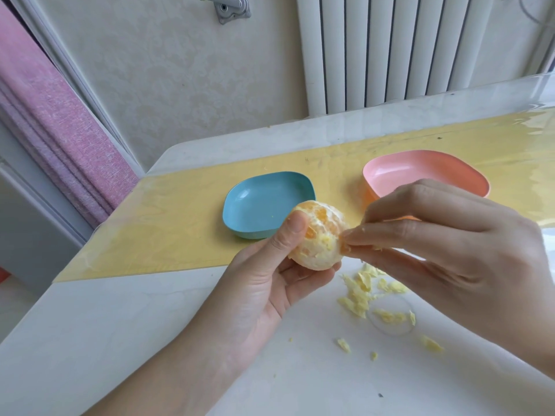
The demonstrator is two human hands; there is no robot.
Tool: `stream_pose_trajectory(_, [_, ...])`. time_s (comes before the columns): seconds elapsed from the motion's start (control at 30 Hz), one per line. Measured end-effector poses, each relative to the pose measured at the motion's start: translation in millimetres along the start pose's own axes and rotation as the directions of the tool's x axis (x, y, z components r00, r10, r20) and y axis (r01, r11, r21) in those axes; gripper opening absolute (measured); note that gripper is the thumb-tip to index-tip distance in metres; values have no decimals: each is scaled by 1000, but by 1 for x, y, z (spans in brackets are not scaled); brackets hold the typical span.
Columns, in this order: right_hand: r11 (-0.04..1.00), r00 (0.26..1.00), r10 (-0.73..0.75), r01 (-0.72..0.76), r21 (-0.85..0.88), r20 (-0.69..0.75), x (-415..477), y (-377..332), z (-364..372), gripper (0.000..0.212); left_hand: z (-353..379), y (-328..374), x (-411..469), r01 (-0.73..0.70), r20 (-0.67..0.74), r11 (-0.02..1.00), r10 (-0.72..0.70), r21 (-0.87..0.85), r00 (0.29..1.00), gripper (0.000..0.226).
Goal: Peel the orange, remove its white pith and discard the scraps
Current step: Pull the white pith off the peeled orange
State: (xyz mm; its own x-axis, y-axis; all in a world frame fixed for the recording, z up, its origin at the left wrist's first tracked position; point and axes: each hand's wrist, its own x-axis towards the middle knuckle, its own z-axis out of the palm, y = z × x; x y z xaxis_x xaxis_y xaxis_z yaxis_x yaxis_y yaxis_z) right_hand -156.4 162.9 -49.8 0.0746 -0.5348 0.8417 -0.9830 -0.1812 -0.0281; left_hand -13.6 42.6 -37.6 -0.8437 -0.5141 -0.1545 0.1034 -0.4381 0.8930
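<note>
Holding the orange [318, 235] just above the tabletop [150, 325], the left hand [270, 283] grips it with the thumb on its upper left side and the other fingers [309, 277] curled beneath. The right hand [450, 244] pinches a shred of pith [345, 240] at the fruit's right side between thumb and forefinger. The skin is off, bare flesh shows through in patches, and pale pith covers the lower half.

Likely faults from this point:
- **Crushing:** a tightening left grip would probably burst the exposed segments, releasing juice and making the fruit slippery.
- **Tearing:** a pull directed away from the surface, rather than along it, could lift flesh with the pith or split the segments apart.
- **Dropping:** the fruit rests on few contact points, so a sharp tug from the right hand may roll it out of the palm.
- **Scattering:** scraps [360, 295] lie loose on the tabletop beneath the right hand, not in the blue dish [264, 205] or the pink dish [420, 172] beyond. A passing wrist could sweep them towards the near edge, complicating disposal.
</note>
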Motion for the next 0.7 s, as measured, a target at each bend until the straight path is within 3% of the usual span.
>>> stream_pose_trajectory(0.2, [999, 996, 1, -5, 41, 93, 2, 3, -2, 9, -5, -2, 2, -26, 32, 995, 23, 91, 999, 33])
stream_pose_trajectory(0.33, [998, 990, -1, -8, 69, 140, 2, 6, -2, 8, -8, -4, 4, -16, 90, 998, 10, 68, 996, 48])
stream_pose_trajectory(0.43, [997, 987, -1, -12, 82, 158, 2, 8, -2, 8, -9, -4, 5, -1, 104, 1000, -2, 29, 995, 48])
stream_pose_trajectory(0.6, [996, 996, 32, -39, 80, 79, 3, 3, -3, 7, -7, -5, 5, 69, 106, 993, -58, -100, 993, 45])
stream_pose_trajectory(0.7, [996, 997, 73, -75, 56, 40, 4, 0, -4, 19, -8, -5, 6, 104, 125, 982, -85, -159, 988, 55])
